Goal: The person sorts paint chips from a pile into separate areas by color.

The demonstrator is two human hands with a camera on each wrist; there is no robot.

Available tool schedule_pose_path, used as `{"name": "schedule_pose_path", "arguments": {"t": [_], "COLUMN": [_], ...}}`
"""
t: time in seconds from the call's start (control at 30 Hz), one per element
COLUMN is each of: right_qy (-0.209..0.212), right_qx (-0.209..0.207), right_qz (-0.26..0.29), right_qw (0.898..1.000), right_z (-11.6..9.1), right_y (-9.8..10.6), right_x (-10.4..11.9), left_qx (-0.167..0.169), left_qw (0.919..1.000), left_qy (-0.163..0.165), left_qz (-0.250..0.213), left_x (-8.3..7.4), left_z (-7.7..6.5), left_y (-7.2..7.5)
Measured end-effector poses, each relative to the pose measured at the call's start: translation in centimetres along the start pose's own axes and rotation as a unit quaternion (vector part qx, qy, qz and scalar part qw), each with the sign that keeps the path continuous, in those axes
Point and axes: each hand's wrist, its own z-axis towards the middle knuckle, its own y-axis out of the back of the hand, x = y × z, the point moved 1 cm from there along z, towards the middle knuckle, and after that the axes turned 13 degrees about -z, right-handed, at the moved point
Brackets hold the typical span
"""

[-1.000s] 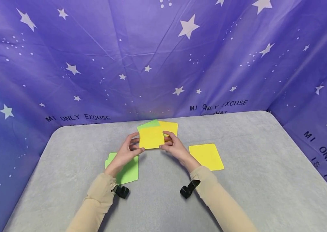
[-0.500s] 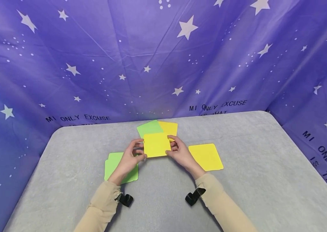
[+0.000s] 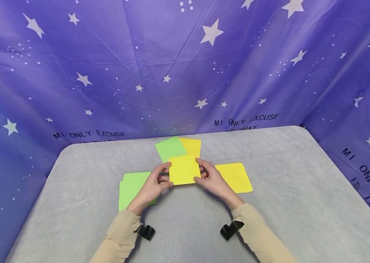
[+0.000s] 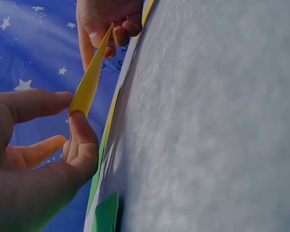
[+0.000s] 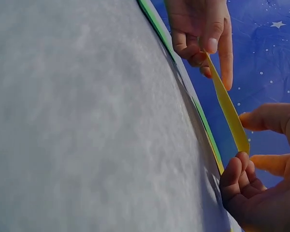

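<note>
A square yellow paper card (image 3: 185,170) is held slightly above the table by both hands. My left hand (image 3: 152,187) pinches its left edge, and my right hand (image 3: 214,180) pinches the right edge. Both wrist views show the card (image 4: 91,84) nearly edge-on, clear of the tabletop. Behind it lie a green card (image 3: 169,147) and a yellow card (image 3: 194,146), the green partly over the yellow; the held card hides their near parts. Under and left of my left hand is a stack of green cards (image 3: 131,186). Beside my right hand lies a yellow stack (image 3: 236,177).
The grey cloth-covered table (image 3: 185,223) has rounded far corners. A purple curtain (image 3: 158,54) with white stars hangs behind and around it. Each wrist carries a small black camera (image 3: 146,232) below the beige sleeve (image 3: 117,232).
Both hands have drawn the held yellow card towards me and a little to the right. More of the green card behind it now shows. The stacks stay put.
</note>
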Motion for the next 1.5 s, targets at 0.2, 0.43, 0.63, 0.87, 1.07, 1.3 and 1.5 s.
{"name": "schedule_pose_path", "arguments": {"t": [0.2, 0.43, 0.63, 0.87, 1.07, 1.3, 1.5], "right_qy": [0.016, 0.031, 0.047, 0.059, 0.058, 0.053, 0.048], "right_qx": [0.002, 0.004, -0.005, -0.013, -0.017, -0.038, -0.042], "right_qz": [-0.073, -0.102, -0.128, -0.15, -0.166, -0.17, -0.188], "right_qw": [0.997, 0.994, 0.991, 0.987, 0.984, 0.983, 0.98], "right_z": [-0.9, -1.6, -2.1, -2.7, -3.3, -4.7, -5.6], "right_y": [0.8, 1.6, 2.3, 3.5, 4.7, 6.3, 7.4], "right_x": [-0.3, -0.5, -1.0, -1.7, -2.3, -3.3, -4.1], "left_qx": [0.028, 0.04, 0.057, 0.078, 0.082, 0.083, 0.086], "left_qw": [0.9995, 0.9991, 0.9983, 0.9966, 0.996, 0.9955, 0.9958], "left_qy": [0.004, 0.002, -0.008, -0.028, -0.037, -0.033, -0.024], "left_qz": [-0.01, -0.012, -0.003, 0.005, -0.005, -0.031, -0.018], "left_x": [0.1, 0.0, 0.0, 0.5, 0.5, 0.4, 0.5], "left_z": [0.1, 0.2, 0.5, 1.0, 1.4, 1.9, 2.2], "left_y": [-0.7, -1.6, -2.4, -3.7, -5.3, -7.4, -9.1]}}
